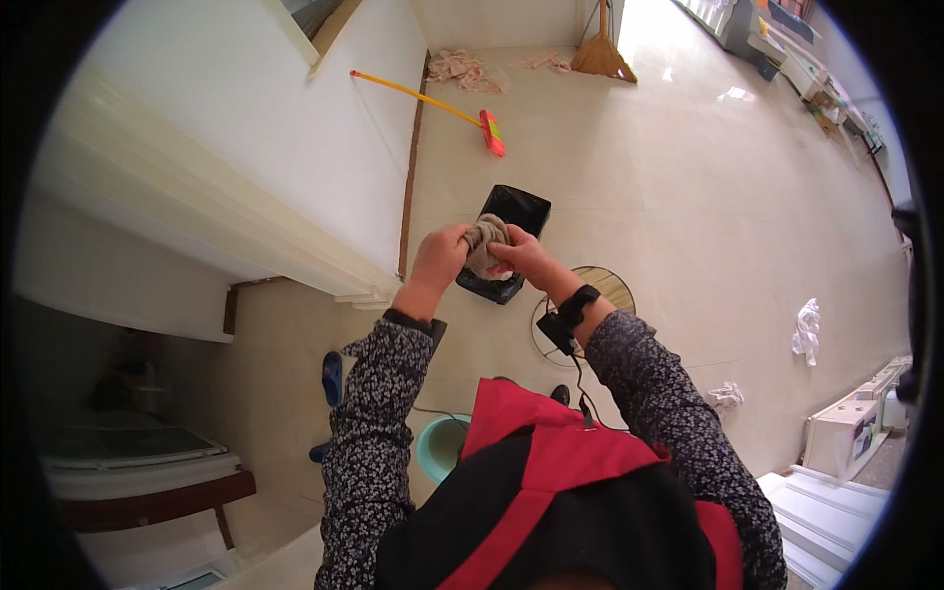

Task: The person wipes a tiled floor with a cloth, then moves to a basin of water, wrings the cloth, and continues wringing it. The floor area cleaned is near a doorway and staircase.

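Note:
A crumpled grey-brown cloth [484, 237] is held between my two hands. My left hand [442, 254] grips its left edge in closed fingers. On the other side, my right hand [527, 258] pinches the cloth with thumb and fingers. Beneath both hands is a rectangular bin lined with a black plastic bag [523, 208]; the cloth and hands hide much of its opening. Each wrist wears a dark strap, and a cable runs from the black device on the right one [558, 333].
A round stool [608, 287] stands right of the bin. Nearer me are a teal bucket [428, 446] and a blue slipper [332, 377]. Ahead, a yellow-handled broom [420, 96] leans against the wall, near a straw broom [601, 55] and rags [464, 70]. White cloths [807, 332] lie right.

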`<state>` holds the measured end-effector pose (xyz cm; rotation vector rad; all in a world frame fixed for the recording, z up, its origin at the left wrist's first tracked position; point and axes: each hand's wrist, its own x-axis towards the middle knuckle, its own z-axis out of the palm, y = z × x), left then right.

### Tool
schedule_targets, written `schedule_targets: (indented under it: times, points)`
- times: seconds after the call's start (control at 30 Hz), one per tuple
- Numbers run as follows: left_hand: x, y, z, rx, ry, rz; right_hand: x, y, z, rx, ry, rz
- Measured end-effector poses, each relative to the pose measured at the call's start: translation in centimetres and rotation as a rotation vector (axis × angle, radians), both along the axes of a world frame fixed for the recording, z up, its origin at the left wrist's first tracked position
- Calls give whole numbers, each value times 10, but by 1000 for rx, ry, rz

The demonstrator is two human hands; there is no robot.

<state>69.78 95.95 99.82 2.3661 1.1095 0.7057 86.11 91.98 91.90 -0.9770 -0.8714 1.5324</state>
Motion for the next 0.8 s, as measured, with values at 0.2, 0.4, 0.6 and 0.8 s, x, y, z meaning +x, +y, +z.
schedule_targets:
  times: [0.2, 0.4, 0.6, 0.8]
  points:
    - [22, 133, -24, 66, 169, -70, 35, 67, -41, 16, -500, -210]
    - [52, 228, -83, -87, 293, -285, 78, 7, -88, -447, -163, -482]
    - [57, 291, -116, -128, -114, -285, 52, -106, -76, -750, -143, -774]
    - [77, 304, -191, -662, 202, -108, 1, -194, -91, -966, 29, -998]
